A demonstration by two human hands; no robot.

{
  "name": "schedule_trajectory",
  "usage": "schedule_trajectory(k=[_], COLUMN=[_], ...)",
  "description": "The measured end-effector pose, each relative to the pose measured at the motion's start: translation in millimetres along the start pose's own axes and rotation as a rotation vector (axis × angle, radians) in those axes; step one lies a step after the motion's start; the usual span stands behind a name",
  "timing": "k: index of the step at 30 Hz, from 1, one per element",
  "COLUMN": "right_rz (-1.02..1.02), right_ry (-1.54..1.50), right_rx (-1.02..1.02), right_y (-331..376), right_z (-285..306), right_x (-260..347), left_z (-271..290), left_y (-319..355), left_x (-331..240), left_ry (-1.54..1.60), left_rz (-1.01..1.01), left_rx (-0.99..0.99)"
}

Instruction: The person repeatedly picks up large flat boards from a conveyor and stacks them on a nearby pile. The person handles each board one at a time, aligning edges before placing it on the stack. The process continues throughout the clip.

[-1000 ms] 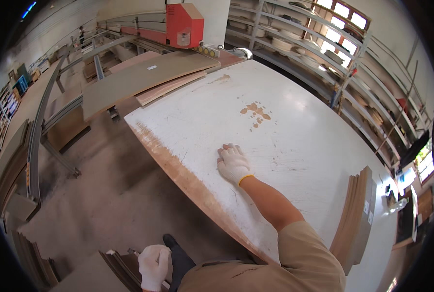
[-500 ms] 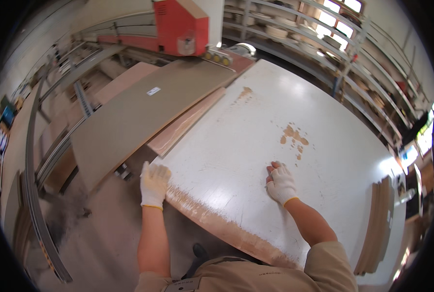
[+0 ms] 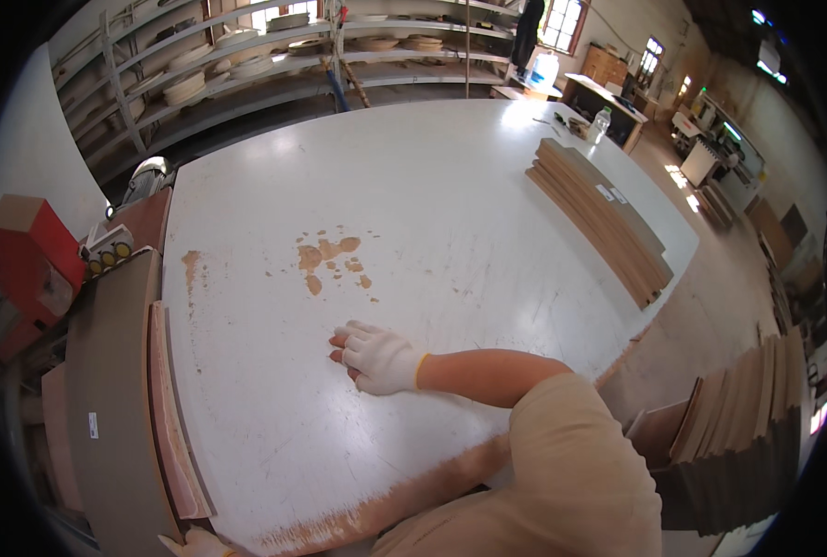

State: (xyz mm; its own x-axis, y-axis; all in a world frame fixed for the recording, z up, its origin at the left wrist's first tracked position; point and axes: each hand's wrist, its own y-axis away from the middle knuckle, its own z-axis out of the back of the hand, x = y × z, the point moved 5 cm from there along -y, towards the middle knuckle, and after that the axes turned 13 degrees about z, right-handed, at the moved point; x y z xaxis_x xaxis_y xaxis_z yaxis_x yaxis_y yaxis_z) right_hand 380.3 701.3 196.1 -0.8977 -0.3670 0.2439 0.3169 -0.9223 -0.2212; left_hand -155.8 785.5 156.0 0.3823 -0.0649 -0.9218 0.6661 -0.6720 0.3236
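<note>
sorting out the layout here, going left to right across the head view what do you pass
red machine → grey board → thin brown panel → worn brown patch on the white table → gloved right hand lying flat on the table → stack of curved wooden strips → upright stack of boards

Large white panel (image 3: 451,213), lying flat, its coating worn through to brown in patches just beyond the right hand (image 3: 376,357), which rests palm-down, gloved, on its surface. The near edge is chipped to bare brown; the left hand (image 3: 195,543) sits at that edge's corner.
</note>
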Motion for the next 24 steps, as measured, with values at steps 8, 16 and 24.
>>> schedule_trajectory(k=[8, 16, 24], right_rz=[-0.162, -0.321, -0.225], right_ry=[-0.063, -0.353, -0.293], right_rx=[-0.122, 0.117, -0.157], right_y=[-192.8, -382.9, -420.1], right_z=[6.0, -19.5, -85.6], right_x=[-46.4, -124.8, -89.9], left_z=[14.9, 175.5, 144.2], left_y=[57.6, 48.4, 191.7], left_x=[-13.8, 37.2, -19.8], left_ry=[0.700, -0.195, 0.203], left_rz=[0.281, -0.294, 0.315], left_rx=[0.275, -0.150, -0.052])
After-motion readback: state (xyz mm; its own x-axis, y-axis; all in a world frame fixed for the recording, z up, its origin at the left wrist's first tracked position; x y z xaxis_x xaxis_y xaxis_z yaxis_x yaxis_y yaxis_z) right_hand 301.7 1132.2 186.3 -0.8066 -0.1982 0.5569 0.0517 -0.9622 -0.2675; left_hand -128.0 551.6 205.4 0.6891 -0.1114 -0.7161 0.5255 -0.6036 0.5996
